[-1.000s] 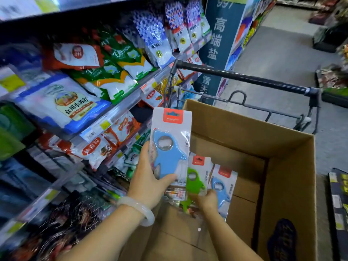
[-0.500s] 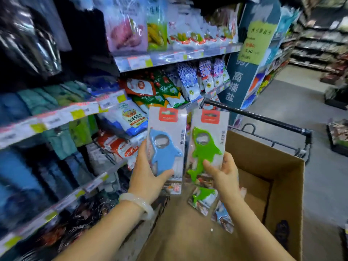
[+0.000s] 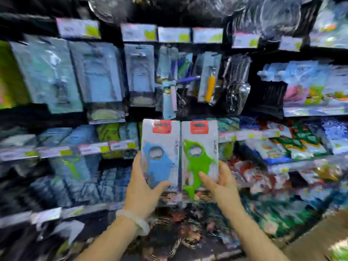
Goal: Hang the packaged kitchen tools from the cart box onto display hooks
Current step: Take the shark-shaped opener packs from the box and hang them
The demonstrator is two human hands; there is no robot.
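My left hand [image 3: 143, 187] grips a carded pack with a blue shark-shaped opener [image 3: 160, 162], thumb across its lower front. My right hand [image 3: 220, 183] grips a matching pack with a green shark-shaped opener [image 3: 199, 159]. Both packs stand upright side by side in front of the shelving, red labels at the top. Above them hang rows of packaged kitchen tools [image 3: 139, 72] on display hooks; the hooks themselves are too blurred to make out. A corner of the cardboard cart box [image 3: 320, 240] shows at the bottom right.
Shelf edges with price tags [image 3: 173, 34] run across the top and middle. Bagged foods [image 3: 301, 140] fill the shelves on the right. Dark packaged goods fill the lower left shelves. The whole view is motion-blurred.
My view has swung left and up from the cart to the hanging display. Both hands have lifted the two packs higher, side by side; the cart box has slid out to the bottom right.
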